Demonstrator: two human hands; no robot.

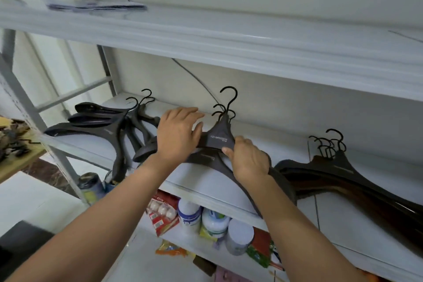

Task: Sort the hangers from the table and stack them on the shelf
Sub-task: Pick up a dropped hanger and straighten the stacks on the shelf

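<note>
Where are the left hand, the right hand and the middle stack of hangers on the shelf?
left hand (pixel 177 131): head view, back of the hand.
right hand (pixel 249 160): head view, back of the hand.
middle stack of hangers (pixel 218 138): head view, labelled neck of the top hanger.

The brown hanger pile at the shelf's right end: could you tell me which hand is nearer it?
Right. The right hand grips the middle hanger stack just left of the brown hanger pile; the left hand rests farther left, on that stack's other shoulder.
</note>
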